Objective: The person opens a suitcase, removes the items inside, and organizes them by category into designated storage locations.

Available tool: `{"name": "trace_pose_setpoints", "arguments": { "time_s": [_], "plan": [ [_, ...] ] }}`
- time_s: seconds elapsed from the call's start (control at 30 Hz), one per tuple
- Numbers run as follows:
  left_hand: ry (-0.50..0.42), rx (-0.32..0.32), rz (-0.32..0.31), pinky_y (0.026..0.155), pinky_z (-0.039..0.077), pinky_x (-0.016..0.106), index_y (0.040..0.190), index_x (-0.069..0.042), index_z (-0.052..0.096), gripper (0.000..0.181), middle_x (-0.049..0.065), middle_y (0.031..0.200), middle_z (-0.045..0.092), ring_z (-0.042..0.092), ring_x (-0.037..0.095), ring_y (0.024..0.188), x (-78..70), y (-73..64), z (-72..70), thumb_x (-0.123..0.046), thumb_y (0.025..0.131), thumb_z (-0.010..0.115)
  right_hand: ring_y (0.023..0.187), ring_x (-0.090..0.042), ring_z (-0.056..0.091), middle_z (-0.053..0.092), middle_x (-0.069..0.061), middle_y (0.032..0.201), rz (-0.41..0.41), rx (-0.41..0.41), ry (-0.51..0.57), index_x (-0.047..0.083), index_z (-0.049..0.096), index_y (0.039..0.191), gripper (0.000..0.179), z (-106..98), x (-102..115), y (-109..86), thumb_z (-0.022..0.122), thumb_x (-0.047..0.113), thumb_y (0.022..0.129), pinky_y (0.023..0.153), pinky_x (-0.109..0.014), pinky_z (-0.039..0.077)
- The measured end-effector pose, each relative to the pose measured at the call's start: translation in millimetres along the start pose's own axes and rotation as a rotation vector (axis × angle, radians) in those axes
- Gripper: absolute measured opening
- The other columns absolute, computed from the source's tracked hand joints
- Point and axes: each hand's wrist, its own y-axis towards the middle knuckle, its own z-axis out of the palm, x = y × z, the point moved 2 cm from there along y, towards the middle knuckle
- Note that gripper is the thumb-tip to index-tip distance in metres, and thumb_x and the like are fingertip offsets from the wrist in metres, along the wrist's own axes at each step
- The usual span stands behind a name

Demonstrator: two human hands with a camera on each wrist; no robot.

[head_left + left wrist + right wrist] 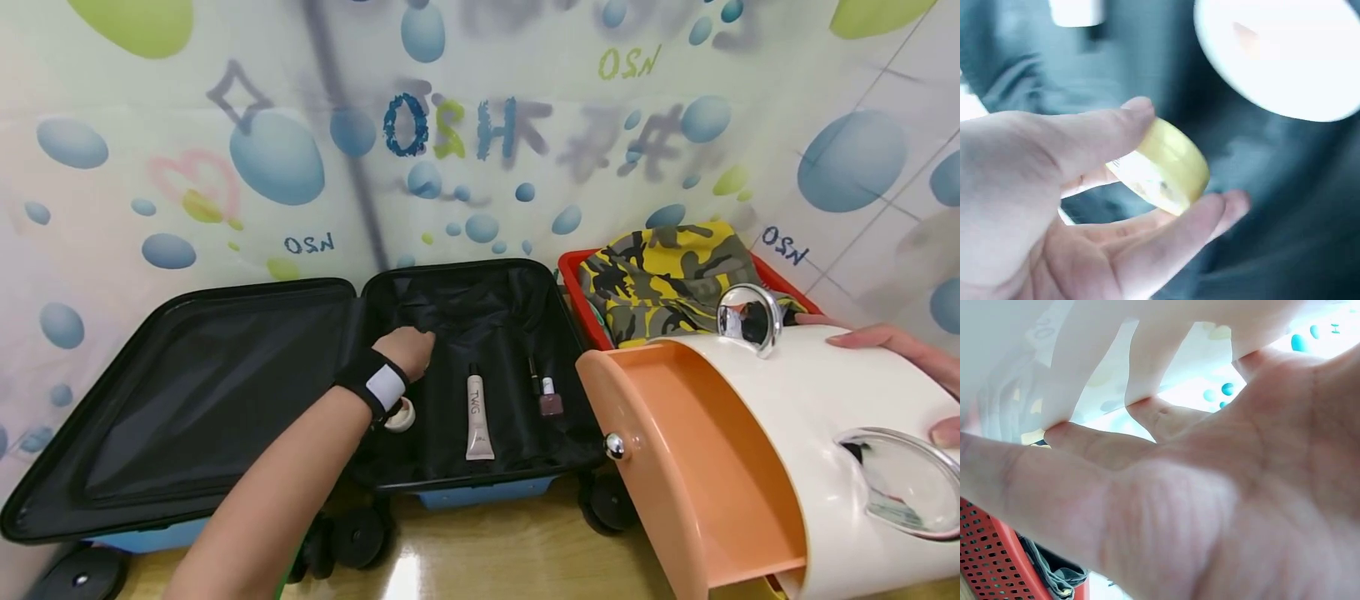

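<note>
My left hand (405,352) is low inside the right half of an open black-lined suitcase (450,458). Its thumb and fingers pinch a small round yellow container (1179,159), which the hand hides in the head view. Beneath the wrist lies a round white item (402,417). To the right lie a TWG tube (477,417), a slim dark stick (533,375) and a nail polish bottle (551,402). My right hand (911,350) rests extended fingers on a white storage box (802,383), whose curved peach drawer (690,450) is pulled out.
A red perforated basket (573,283) holding yellow-grey camouflage cloth (675,275) stands behind the box. The suitcase's other half (210,400) lies open at left, wheels at its front edge. A printed curtain (480,75) hangs behind everything.
</note>
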Motion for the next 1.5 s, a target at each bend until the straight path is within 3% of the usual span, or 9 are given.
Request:
{"name": "trace_pose_setpoints", "arguments": {
  "time_s": [0.03,0.07,0.23,0.4,0.6,0.77,1.17,1.33,1.5],
  "plan": [
    [-0.029,-0.027,0.028,0.081,0.055,0.046,0.132,-0.010,0.056,0.038,0.021,0.119,0.062,0.065,0.032,0.101,-3.3,-4.5,-7.1,-0.016,0.095,0.064,0.122,-0.012,0.054,0.006,-0.004,0.164,-0.006,-0.067,-0.160,-0.006,0.015,0.149,0.078,1,0,-6.9,0.045,-0.004,0.077,0.079,-0.022,0.056],
    [-0.055,-0.059,0.064,0.081,0.055,0.046,0.134,-0.011,0.054,0.039,0.021,0.120,0.061,0.064,0.032,0.101,-6.6,-10.1,-15.1,-0.019,0.096,0.064,0.119,-0.012,0.055,0.003,-0.002,0.165,0.053,-0.071,-0.176,-0.003,0.012,0.150,0.079,0,0,-8.3,0.046,-0.004,0.080,0.078,-0.024,0.058],
    [-0.207,-0.218,0.261,0.081,0.057,0.037,0.143,-0.020,0.047,0.048,0.016,0.124,0.053,0.065,0.026,0.095,-29.7,-49.4,-55.9,-0.029,0.098,0.062,0.127,-0.013,0.052,-0.007,0.004,0.165,0.089,0.080,-0.121,0.000,0.003,0.152,0.077,-2,5,6.6,0.046,-0.001,0.088,0.084,-0.029,0.059],
    [-0.250,-0.411,0.483,0.067,0.051,0.022,0.148,-0.022,0.044,0.053,0.009,0.115,0.051,0.059,0.013,0.076,-67.5,-86.6,-85.6,-0.033,0.099,0.060,0.136,-0.012,0.044,-0.004,0.004,0.166,0.012,0.150,-0.017,-0.004,0.002,0.151,0.076,-1,9,13.1,0.045,-0.004,0.088,0.088,-0.031,0.058],
    [-0.194,-0.594,0.748,0.074,0.044,0.021,0.150,-0.021,0.043,0.052,0.006,0.107,0.048,0.048,0.011,0.078,-113.6,-112.6,-101.1,-0.034,0.101,0.055,0.122,-0.020,0.059,0.032,0.004,0.158,0.126,0.151,0.046,0.010,0.000,0.155,0.076,-1,10,6.8,0.042,0.000,0.092,0.083,-0.038,0.060],
    [-0.190,-0.580,0.874,0.072,0.039,0.019,0.151,-0.021,0.042,0.050,0.004,0.101,0.046,0.043,0.012,0.080,-148.6,-118.5,-102.1,-0.034,0.103,0.050,0.116,-0.022,0.062,0.041,0.003,0.152,0.149,0.154,0.032,0.014,0.000,0.155,0.076,-1,10,3.4,0.042,0.003,0.094,0.082,-0.038,0.060],
    [-0.184,-0.378,0.748,0.062,0.046,0.018,0.134,-0.035,0.054,0.043,-0.012,0.103,0.054,0.049,0.001,0.085,-196.5,-120.9,-109.8,-0.038,0.092,0.062,0.124,-0.019,0.055,-0.002,0.009,0.162,0.106,0.115,0.003,0.007,0.001,0.154,0.074,2,14,-2.4,0.044,0.003,0.094,0.083,-0.036,0.060],
    [-0.175,-0.327,0.651,0.059,0.045,0.021,0.131,-0.035,0.053,0.044,-0.015,0.101,0.057,0.051,0.002,0.088,-203.6,-118.0,-115.3,-0.042,0.089,0.066,0.126,-0.020,0.055,0.018,0.002,0.163,0.036,0.168,0.036,0.004,0.000,0.154,0.076,2,15,0.0,0.044,-0.001,0.092,0.085,-0.035,0.059],
    [-0.178,-0.260,0.566,0.056,0.046,0.022,0.113,-0.032,0.055,0.035,-0.016,0.089,0.058,0.055,0.004,0.077,-207.1,-113.4,-117.0,-0.049,0.085,0.068,0.117,-0.022,0.061,0.032,0.005,0.158,0.089,0.136,0.002,0.009,0.002,0.156,0.076,0,19,-2.6,0.044,0.002,0.093,0.080,-0.036,0.061]
  ]
}}
